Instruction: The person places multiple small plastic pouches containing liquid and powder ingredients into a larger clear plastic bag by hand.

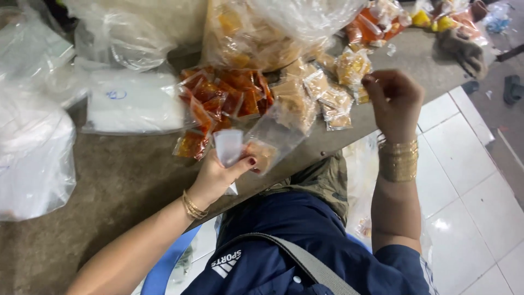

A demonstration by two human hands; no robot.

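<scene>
My left hand [221, 175] holds a clear plastic bag [270, 139] with a small tan packet inside, together with a small white sachet [228, 145], just above the grey table [120, 180]. My right hand [394, 101] is raised at the table's edge with its fingers curled shut; I cannot tell whether it holds anything. It is nearest to the pale yellow seasoning packets [334, 82]. A pile of orange-red sauce packets [224, 98] lies just beyond my left hand.
Large clear plastic bags [33, 147] crowd the left and back of the table. A flat white packet stack [134, 104] lies left of the sauce pile. More orange packets [371, 27] and a dark glove [464, 49] sit at the far right. White floor tiles [469, 180] lie right.
</scene>
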